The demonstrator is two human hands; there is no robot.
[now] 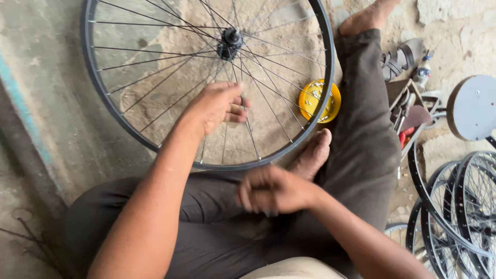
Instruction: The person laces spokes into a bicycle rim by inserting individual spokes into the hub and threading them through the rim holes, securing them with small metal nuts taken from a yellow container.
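steel spokes (258,98) pinched by left hand (217,106); right hand (271,190) curled at rim (232,166).

The bicycle wheel (206,82) has a dark, matt metal rim, thin bright metal spokes and a black metal hub (229,41). The yellow bowl (319,101) looks like glossy plastic. The floor (51,103) is rough, worn concrete, stained and gritty. The trousers (361,144) are dark, matt woven cloth. The grey round disc (473,107) looks smooth and dull.
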